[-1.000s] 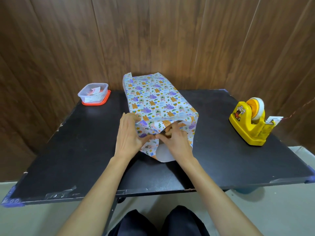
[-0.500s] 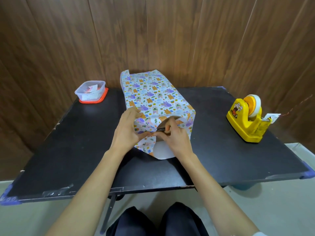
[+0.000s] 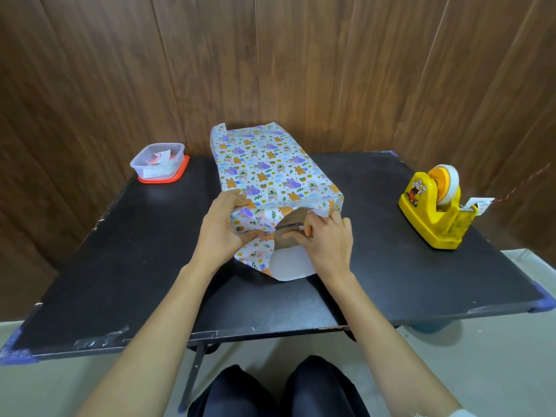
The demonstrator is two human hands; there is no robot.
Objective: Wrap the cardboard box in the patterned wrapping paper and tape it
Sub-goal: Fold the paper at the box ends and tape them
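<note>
The cardboard box lies lengthwise in the middle of the black table, covered by the patterned wrapping paper. Its near end is open and bare brown cardboard shows there. My left hand presses the left side flap inward against that end. My right hand has curled fingers against the end, its fingertips meeting the tip of the left flap at the middle. The right side flap stands partly folded above my right hand. The bottom flap, white side up, lies flat on the table. A yellow tape dispenser stands at the right.
A clear plastic tub on a red lid sits at the table's back left corner. A wooden wall stands right behind the table. My knees are below the table's front edge.
The left flap has been folded further across the box end, and my right hand has shifted a little right, baring more cardboard. The camera has tilted slightly.
</note>
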